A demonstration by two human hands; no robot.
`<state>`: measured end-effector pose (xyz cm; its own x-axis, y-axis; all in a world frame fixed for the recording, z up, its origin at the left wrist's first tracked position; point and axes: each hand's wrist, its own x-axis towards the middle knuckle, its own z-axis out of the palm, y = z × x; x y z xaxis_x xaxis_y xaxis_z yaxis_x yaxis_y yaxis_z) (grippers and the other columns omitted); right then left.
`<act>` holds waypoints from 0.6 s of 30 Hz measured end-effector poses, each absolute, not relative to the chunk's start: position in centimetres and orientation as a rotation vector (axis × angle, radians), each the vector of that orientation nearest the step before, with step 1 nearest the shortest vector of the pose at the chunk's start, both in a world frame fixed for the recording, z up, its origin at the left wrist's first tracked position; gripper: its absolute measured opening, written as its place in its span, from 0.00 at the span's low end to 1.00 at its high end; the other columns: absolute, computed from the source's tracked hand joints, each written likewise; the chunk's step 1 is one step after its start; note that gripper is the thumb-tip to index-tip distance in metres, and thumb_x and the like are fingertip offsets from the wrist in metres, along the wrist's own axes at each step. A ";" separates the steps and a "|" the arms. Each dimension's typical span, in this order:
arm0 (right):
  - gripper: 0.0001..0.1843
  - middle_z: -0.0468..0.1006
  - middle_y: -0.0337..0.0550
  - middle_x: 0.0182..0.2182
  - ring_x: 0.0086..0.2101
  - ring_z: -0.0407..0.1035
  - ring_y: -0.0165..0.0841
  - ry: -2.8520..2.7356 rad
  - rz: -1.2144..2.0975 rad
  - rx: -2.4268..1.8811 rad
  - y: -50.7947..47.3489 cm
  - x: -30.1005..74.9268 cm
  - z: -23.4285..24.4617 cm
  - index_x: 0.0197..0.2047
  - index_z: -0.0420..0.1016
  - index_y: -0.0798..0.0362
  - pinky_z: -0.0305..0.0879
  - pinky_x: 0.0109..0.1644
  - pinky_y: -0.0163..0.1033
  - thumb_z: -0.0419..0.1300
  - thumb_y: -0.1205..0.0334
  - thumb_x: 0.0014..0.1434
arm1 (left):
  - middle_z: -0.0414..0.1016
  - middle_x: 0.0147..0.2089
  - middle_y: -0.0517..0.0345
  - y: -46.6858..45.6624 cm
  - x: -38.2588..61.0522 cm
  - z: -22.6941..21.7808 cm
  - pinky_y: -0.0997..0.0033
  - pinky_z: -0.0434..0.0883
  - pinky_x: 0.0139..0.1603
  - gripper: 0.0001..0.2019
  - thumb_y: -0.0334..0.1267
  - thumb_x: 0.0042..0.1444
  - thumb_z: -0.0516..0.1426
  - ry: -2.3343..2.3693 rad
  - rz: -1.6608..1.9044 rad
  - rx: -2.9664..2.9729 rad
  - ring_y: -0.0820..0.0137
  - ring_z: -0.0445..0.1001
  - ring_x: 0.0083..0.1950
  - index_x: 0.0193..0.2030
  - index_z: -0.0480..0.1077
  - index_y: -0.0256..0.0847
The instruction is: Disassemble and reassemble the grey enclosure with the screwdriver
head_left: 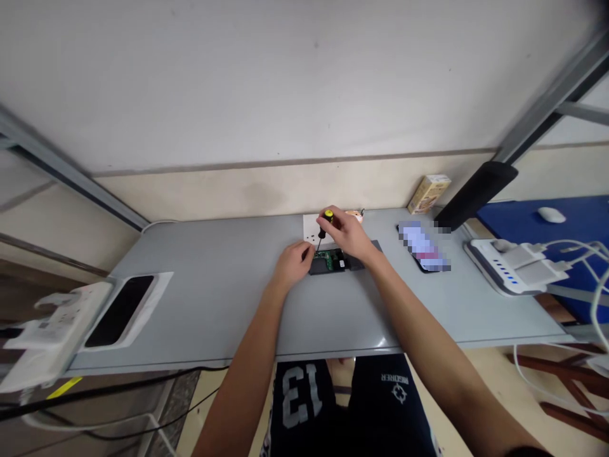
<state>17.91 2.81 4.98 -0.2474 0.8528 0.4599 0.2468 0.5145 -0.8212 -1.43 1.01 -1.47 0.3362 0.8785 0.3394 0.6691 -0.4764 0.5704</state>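
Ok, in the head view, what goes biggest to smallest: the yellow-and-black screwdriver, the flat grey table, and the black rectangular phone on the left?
1. Flat grey table
2. Black rectangular phone
3. Yellow-and-black screwdriver, partly hidden

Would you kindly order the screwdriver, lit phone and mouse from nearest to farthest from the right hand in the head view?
1. Screwdriver, held in the right hand.
2. Lit phone, right side of the grey desk.
3. Mouse, farther right, on the blue surface.
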 end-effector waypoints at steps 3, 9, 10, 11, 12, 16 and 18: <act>0.15 0.66 0.34 0.25 0.25 0.56 0.29 -1.792 0.842 -0.894 3.2 17.7 5.8 0.37 0.72 0.47 0.53 0.32 0.37 0.58 0.44 0.66 | 0.75 0.34 0.56 0.9 -1.4 -1.3 0.68 0.66 0.40 0.15 0.40 0.71 0.49 1.407 0.849 2.265 0.68 0.72 0.36 0.34 0.70 0.42; 0.14 0.64 0.34 0.25 0.26 0.54 0.29 -1.829 0.895 -0.888 3.9 17.5 6.0 0.36 0.71 0.47 0.53 0.31 0.37 0.58 0.46 0.66 | 0.76 0.32 0.57 0.8 -1.3 -1.2 0.68 0.64 0.37 0.16 0.41 0.71 0.49 1.461 0.793 2.236 0.67 0.73 0.33 0.33 0.71 0.42; 0.15 0.64 0.35 0.25 0.26 0.55 0.30 -1.809 0.899 -0.884 3.9 17.4 5.8 0.36 0.69 0.47 0.54 0.31 0.38 0.57 0.46 0.67 | 0.77 0.32 0.56 0.9 -1.3 -1.3 0.68 0.64 0.37 0.16 0.41 0.71 0.49 1.463 0.792 2.235 0.67 0.73 0.34 0.34 0.71 0.42; 0.15 0.64 0.35 0.26 0.27 0.56 0.30 -1.782 0.895 -0.880 3.8 17.3 5.7 0.35 0.68 0.47 0.55 0.32 0.38 0.56 0.46 0.67 | 0.77 0.33 0.56 0.9 -1.3 -1.3 0.68 0.64 0.37 0.16 0.41 0.71 0.49 1.465 0.792 2.235 0.67 0.73 0.34 0.34 0.71 0.42; 0.15 0.64 0.35 0.26 0.27 0.57 0.31 -1.755 0.884 -0.879 3.7 17.1 5.6 0.35 0.67 0.47 0.56 0.33 0.38 0.55 0.46 0.67 | 0.78 0.33 0.55 0.9 -1.3 -1.3 0.68 0.64 0.37 0.16 0.41 0.71 0.49 1.466 0.793 2.236 0.67 0.74 0.34 0.34 0.72 0.42; 0.13 0.63 0.35 0.27 0.28 0.57 0.31 -1.745 0.861 -0.872 2.9 16.7 5.3 0.37 0.65 0.47 0.56 0.34 0.38 0.53 0.49 0.69 | 0.78 0.33 0.55 1.1 -1.4 -1.5 0.68 0.64 0.38 0.16 0.42 0.71 0.48 1.448 0.788 2.233 0.67 0.74 0.35 0.35 0.72 0.42; 0.11 0.63 0.35 0.27 0.28 0.58 0.31 -1.762 0.881 -0.859 2.6 16.7 5.4 0.37 0.66 0.47 0.57 0.35 0.38 0.53 0.50 0.69 | 0.77 0.33 0.56 1.1 -1.4 -1.5 0.68 0.64 0.37 0.16 0.42 0.71 0.48 1.446 0.781 2.226 0.67 0.73 0.34 0.34 0.72 0.42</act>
<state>16.68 2.64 5.38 -0.2994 0.8502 0.4331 0.1634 0.4929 -0.8546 -1.44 1.14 -1.50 0.3191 0.9150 0.2470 0.7082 -0.4034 0.5794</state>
